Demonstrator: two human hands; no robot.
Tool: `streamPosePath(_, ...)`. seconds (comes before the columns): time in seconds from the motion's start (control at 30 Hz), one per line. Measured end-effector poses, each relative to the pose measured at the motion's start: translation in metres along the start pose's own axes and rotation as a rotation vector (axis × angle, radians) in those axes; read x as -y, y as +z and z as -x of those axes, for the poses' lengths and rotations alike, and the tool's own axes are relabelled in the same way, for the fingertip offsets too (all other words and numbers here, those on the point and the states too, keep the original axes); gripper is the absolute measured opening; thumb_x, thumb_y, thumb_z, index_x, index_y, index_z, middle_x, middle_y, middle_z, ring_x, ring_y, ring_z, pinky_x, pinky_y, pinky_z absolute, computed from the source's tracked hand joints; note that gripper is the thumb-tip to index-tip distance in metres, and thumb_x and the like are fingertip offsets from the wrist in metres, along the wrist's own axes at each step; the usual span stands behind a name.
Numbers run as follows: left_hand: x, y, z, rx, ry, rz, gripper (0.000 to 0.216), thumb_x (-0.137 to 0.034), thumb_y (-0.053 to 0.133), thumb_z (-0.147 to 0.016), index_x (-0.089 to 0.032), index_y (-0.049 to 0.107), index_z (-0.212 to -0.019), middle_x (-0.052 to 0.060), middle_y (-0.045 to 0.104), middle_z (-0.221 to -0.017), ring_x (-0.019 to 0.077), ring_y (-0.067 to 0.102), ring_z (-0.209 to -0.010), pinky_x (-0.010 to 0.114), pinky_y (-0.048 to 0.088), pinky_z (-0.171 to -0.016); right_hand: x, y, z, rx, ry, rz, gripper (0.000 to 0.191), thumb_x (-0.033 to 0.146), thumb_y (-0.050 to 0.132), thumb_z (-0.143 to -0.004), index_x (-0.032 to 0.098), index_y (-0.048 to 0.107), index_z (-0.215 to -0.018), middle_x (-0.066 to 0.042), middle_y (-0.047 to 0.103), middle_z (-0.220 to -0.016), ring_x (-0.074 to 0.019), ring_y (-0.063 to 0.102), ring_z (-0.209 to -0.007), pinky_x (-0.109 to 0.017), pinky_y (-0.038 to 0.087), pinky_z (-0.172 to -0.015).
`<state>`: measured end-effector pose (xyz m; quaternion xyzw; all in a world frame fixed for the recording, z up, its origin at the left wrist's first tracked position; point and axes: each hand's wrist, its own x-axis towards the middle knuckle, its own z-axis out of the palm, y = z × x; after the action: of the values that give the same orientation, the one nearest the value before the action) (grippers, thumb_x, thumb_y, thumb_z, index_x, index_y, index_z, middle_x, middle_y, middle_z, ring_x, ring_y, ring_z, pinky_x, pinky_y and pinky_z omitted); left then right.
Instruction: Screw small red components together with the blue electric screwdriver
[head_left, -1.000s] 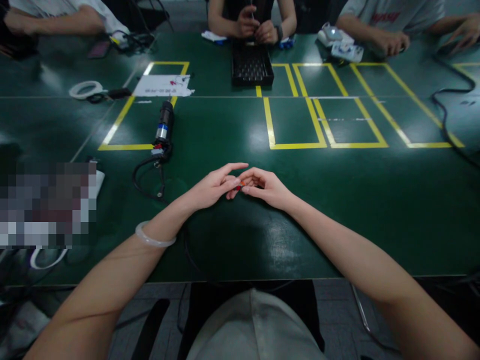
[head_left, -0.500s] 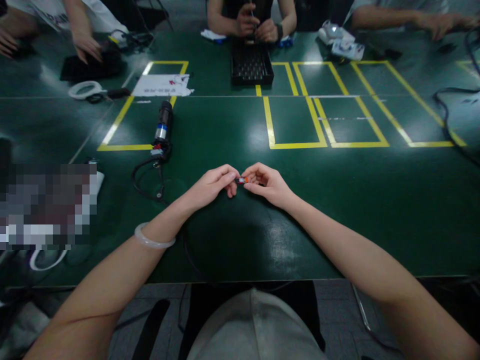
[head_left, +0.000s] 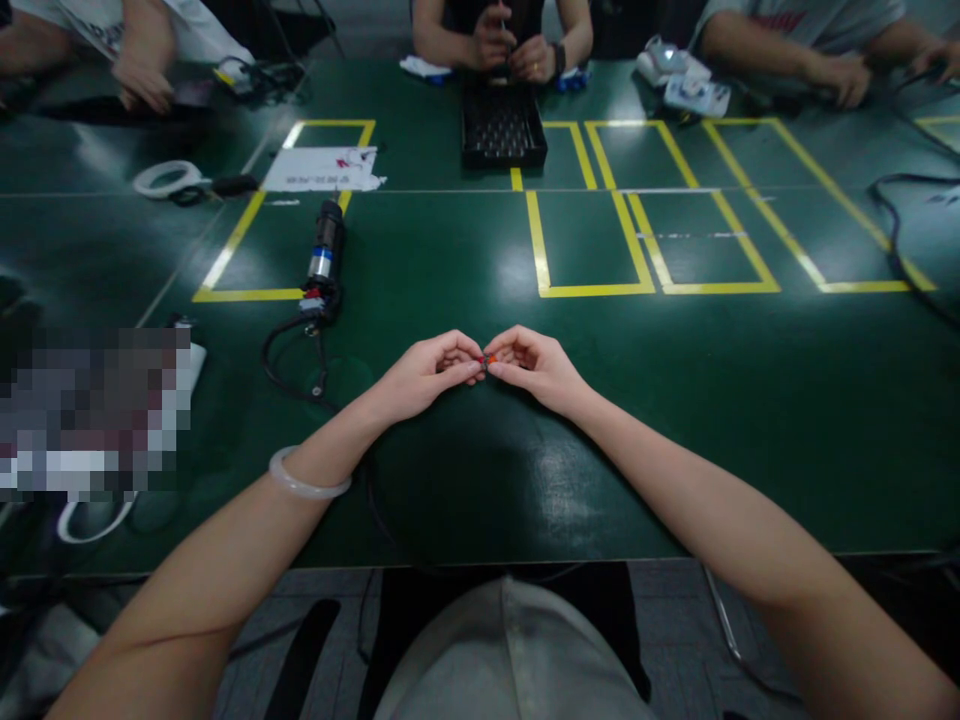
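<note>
A small red, orange and dark piece (head_left: 487, 361) sits between my fingertips above the green table (head_left: 712, 400); its kind is too small to make out. From the left, my left hand (head_left: 437, 372) pinches one end, thumb and fingers together. On the opposite end my right hand (head_left: 534, 365) closes thumb and fingertips around the orange part. The fingertips of both hands nearly meet and cover most of the piece. To the left of my hands lies a black cylindrical tool (head_left: 324, 250) with a silver and blue band and a cable.
Yellow tape outlines (head_left: 592, 291) mark the table. A black tray (head_left: 504, 140) stands at the far side before a co-worker's hands (head_left: 514, 50). Torn white paper (head_left: 322, 169) and a white ring (head_left: 166, 180) lie far left. Other people sit at both far corners.
My left hand's fingers have shifted in over the small piece, covering more of it. My right hand stays nearly still. Co-workers' hands at the far left and far right have moved.
</note>
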<state>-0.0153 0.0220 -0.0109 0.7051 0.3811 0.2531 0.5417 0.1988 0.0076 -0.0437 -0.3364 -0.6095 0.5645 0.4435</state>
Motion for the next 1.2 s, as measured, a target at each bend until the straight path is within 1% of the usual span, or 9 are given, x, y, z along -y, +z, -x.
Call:
streamPosePath(0.1, -0.0007, 0.0005, 0.0005, -0.03, 0.0, -0.04, 0.035, -0.045, 0.07, -0.088, -0.015, 0.063, -0.104, 0.007, 0.071, -0.091, 0.0178, 0.067, -0.085, 0.03, 0.051, -0.079, 0.0001, -0.0006, -0.0002, 0.0, 0.008, 0.008, 0.032, 0.044, 0.078, -0.081, 0.019, 0.066, -0.097, -0.001, 0.067, -0.083, -0.0126, 0.061, -0.073, -0.027, 0.05, -0.069)
streamPosePath(0.23, -0.0024, 0.0006, 0.0014, -0.064, 0.029, -0.061, 0.034, -0.043, 0.072, -0.086, -0.016, 0.063, -0.103, 0.006, 0.068, -0.095, 0.0157, 0.064, -0.083, 0.029, 0.051, -0.079, 0.0003, -0.0004, -0.0004, -0.005, 0.006, 0.024, 0.031, 0.044, 0.078, -0.081, 0.019, 0.066, -0.095, 0.0, 0.066, -0.081, -0.0123, 0.059, -0.072, -0.027, 0.049, -0.067)
streamPosePath(0.47, -0.0023, 0.0003, 0.0014, -0.056, 0.047, -0.075, 0.032, -0.041, 0.072, -0.087, -0.016, 0.061, -0.104, 0.005, 0.067, -0.097, 0.0153, 0.063, -0.085, 0.03, 0.051, -0.082, 0.001, 0.0003, 0.0002, 0.005, -0.012, 0.033, 0.025, 0.037, 0.076, -0.082, 0.019, 0.066, -0.096, 0.0, 0.066, -0.083, -0.0122, 0.059, -0.073, -0.028, 0.049, -0.07)
streamPosePath(0.7, 0.0012, -0.0005, 0.0008, -0.027, 0.053, -0.106, 0.032, -0.041, 0.07, -0.087, -0.016, 0.061, -0.106, 0.006, 0.068, -0.099, 0.017, 0.064, -0.088, 0.032, 0.052, -0.084, -0.0009, -0.0004, -0.0003, 0.012, -0.007, 0.025, 0.028, 0.041, 0.077, -0.081, 0.019, 0.065, -0.095, 0.0, 0.067, -0.083, -0.0127, 0.06, -0.073, -0.029, 0.05, -0.07)
streamPosePath(0.93, -0.0033, 0.0001, 0.0021, -0.059, 0.072, -0.129, 0.031, -0.042, 0.07, -0.089, -0.016, 0.063, -0.105, 0.006, 0.068, -0.099, 0.0166, 0.065, -0.088, 0.031, 0.052, -0.084, 0.0008, 0.0002, 0.0005, -0.001, -0.002, 0.035, 0.031, 0.046, 0.076, -0.083, 0.02, 0.065, -0.094, 0.0, 0.064, -0.081, -0.0127, 0.059, -0.072, -0.028, 0.05, -0.068)
streamPosePath(1.2, -0.0046, 0.0005, 0.0026, -0.075, 0.072, -0.126, 0.035, -0.044, 0.073, -0.086, -0.016, 0.063, -0.105, 0.007, 0.069, -0.102, 0.0171, 0.065, -0.089, 0.031, 0.053, -0.085, 0.002, 0.0, 0.0011, 0.008, -0.004, 0.054, 0.028, 0.044, 0.073, -0.084, 0.02, 0.062, -0.094, 0.0, 0.064, -0.082, -0.0123, 0.058, -0.072, -0.027, 0.049, -0.067)
